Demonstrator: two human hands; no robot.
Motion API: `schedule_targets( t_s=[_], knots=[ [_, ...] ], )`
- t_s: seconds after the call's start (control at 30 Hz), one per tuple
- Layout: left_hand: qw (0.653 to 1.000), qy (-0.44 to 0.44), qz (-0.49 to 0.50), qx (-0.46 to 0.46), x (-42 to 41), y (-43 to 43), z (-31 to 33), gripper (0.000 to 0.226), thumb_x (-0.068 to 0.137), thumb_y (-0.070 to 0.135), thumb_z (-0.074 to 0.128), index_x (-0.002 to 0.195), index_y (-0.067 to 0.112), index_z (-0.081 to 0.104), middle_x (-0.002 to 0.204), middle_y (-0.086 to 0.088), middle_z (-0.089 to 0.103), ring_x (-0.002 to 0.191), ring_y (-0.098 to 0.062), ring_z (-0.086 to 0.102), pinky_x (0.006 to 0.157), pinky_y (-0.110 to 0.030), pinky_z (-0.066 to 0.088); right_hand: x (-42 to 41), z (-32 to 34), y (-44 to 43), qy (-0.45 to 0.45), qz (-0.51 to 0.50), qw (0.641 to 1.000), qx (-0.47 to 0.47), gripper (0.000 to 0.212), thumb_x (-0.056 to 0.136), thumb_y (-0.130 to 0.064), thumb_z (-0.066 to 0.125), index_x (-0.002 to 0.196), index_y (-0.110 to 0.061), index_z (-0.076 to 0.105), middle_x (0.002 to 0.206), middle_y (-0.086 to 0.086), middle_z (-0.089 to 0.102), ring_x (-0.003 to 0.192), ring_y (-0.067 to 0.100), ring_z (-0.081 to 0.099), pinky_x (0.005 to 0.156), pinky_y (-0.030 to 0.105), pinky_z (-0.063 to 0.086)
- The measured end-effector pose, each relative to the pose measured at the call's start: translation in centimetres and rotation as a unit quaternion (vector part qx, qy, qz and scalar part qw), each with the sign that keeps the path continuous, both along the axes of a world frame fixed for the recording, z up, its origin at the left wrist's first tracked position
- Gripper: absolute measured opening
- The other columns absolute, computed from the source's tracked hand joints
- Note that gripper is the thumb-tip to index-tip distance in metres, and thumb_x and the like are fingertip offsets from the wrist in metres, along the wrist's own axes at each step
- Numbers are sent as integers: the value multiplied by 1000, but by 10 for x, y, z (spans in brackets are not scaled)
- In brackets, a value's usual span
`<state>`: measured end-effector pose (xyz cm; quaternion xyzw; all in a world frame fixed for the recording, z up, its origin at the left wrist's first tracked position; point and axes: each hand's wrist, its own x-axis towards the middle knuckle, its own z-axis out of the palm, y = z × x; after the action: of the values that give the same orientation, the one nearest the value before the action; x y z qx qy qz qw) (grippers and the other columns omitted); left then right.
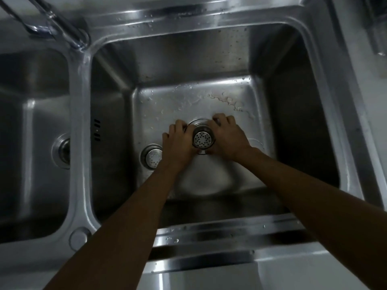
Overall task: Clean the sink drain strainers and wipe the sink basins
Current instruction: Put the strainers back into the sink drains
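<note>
1. Both hands reached down into the right basin of a double stainless steel sink, meeting at a perforated drain strainer.
2. The left hand pressed against the strainer's left side, fingers curled around its rim.
3. The right hand gripped the strainer's right side, fingers bent over the far edge.
4. The strainer sat tilted, its perforated bottom facing the camera, over the basin's drain opening; whether it touched the opening could not be told.
5. A second strainer lay on the basin floor, just left of the held strainer, partly hidden by the left wrist.
6. Water droplets and streaks marked the floor beyond the held strainer.
7. Well left of the strainer, the left basin showed its open drain.
8. The faucet rose far left of the strainer, behind the divider.
</note>
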<state>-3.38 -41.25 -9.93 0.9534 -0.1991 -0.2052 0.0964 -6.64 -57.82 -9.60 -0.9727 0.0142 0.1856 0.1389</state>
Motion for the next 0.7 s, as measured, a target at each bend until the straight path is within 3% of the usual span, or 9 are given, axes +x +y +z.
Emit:
schedule_targets(
  t_s=[0.13,0.27,0.4,0.53,0.7],
  knots=[
    [998,-37,-44,38,1,9,18,80,84,64,67,148,21,44,147,-8,44,134,-31,42,108,-46,29,-2,10,8,-3,46,999,-16,101,68,-55,83,150,-20,36,156,15,29,136,38,34,107,49,42],
    [992,-57,-38,102,-2,42,53,108,71,77,70,154,17,37,158,-12,35,143,-33,35,118,-54,21,0,24,36,-41,131,991,0,103,74,-65,73,156,-19,31,160,17,29,141,40,32,114,52,33],
    [974,-37,-44,220,-15,77,68,112,73,64,78,158,13,26,159,-13,34,146,-32,33,122,-53,20,4,28,76,-17,171,984,39,111,70,-73,70,156,-19,27,160,16,31,143,40,31,114,55,33],
    [957,-45,-32,283,-23,88,61,86,86,42,76,153,10,33,152,-11,46,143,-29,39,124,-49,18,8,20,98,-33,185,981,47,95,70,-73,68,145,-19,44,147,14,46,130,38,44,106,50,40],
    [973,-62,5,224,-22,92,56,47,96,38,63,136,16,53,140,-7,57,134,-27,47,122,-51,20,10,17,103,-46,176,982,43,79,75,-68,67,135,-19,53,140,10,50,123,35,48,101,46,44]
  ],
)
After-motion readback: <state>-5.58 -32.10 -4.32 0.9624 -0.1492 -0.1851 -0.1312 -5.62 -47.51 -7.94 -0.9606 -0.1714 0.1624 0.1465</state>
